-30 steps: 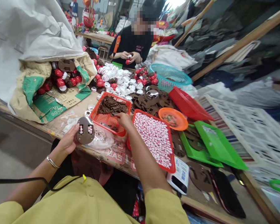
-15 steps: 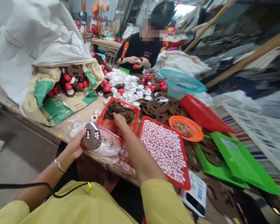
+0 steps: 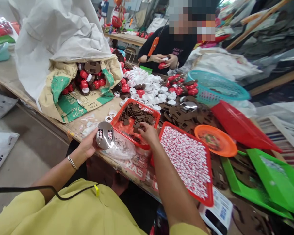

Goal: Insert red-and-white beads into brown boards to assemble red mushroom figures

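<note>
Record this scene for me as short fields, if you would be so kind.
Left grip: holds the disc by its edge
Disc: brown, two slots, small red-and-white bits inside
Right grip: pinches a brown piece at the basket
Basket: red, holding brown pieces
Tray: red, beside the basket, covered in red-and-white bits
Sack: open, red and brown parts inside
Across: a person holding a red-and-white part
</note>
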Tool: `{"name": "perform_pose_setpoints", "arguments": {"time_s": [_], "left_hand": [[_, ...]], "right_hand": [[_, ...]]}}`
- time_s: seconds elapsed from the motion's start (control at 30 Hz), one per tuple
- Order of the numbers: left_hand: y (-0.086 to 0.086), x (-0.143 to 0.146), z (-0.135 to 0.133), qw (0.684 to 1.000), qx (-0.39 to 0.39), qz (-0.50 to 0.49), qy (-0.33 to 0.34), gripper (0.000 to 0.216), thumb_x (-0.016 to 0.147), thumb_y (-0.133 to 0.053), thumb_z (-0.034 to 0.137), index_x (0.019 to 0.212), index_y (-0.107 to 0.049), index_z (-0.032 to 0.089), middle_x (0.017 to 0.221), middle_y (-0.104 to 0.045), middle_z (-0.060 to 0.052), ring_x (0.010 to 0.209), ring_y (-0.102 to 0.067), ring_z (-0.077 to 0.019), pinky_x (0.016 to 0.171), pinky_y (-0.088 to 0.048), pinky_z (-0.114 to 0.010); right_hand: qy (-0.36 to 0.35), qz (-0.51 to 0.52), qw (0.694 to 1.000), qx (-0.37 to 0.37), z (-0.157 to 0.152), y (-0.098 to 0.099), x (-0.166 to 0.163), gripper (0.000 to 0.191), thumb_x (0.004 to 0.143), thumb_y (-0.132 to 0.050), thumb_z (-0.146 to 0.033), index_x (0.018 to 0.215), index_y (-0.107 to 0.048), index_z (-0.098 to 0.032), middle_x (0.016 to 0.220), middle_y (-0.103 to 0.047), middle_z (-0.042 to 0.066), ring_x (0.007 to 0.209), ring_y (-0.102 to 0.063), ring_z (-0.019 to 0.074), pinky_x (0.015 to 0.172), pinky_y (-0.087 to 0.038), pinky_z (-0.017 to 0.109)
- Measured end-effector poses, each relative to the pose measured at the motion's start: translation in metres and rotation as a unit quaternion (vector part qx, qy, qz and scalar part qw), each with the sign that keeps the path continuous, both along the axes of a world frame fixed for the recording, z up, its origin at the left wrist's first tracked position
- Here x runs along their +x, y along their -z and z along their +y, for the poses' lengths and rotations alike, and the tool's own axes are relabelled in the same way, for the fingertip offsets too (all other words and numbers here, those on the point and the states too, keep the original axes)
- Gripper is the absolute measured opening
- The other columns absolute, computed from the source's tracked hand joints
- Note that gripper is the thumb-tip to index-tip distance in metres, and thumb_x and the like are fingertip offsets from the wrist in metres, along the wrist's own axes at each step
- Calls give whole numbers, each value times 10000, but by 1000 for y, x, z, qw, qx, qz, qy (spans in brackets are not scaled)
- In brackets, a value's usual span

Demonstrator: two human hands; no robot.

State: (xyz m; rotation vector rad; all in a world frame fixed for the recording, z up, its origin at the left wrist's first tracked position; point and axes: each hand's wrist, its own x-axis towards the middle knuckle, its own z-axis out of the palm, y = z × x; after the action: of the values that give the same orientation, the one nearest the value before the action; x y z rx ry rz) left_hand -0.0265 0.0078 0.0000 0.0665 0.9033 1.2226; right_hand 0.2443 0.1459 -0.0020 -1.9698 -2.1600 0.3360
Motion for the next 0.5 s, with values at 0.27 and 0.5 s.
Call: {"name": "perform_pose_setpoints", "arguments": {"time_s": [0.27,0.5], "left_hand": [[-3,-28,3,992,43,64,-99,393,852,-672,386,1197,-608,208,1048,-712,-67,864,-680,-195,800,-567,-379],[1,-22,3,992,62,59,-95,438,812,-719,386,1199,-613,211,1072,-710,-68,898,-684,-212,798,-572,-366]], "right_hand": [[-97,-9,993,67,-44,-7,-38,297,918,-518,-153,1134,-715,-203,1165,-643,117,1007,-601,213,874,-466,313],[-209,-87,974,-12,-95,31,-109,252,896,-489,-84,1010,-702,-158,935,-694,112,832,-642,204,723,-478,282]]}}
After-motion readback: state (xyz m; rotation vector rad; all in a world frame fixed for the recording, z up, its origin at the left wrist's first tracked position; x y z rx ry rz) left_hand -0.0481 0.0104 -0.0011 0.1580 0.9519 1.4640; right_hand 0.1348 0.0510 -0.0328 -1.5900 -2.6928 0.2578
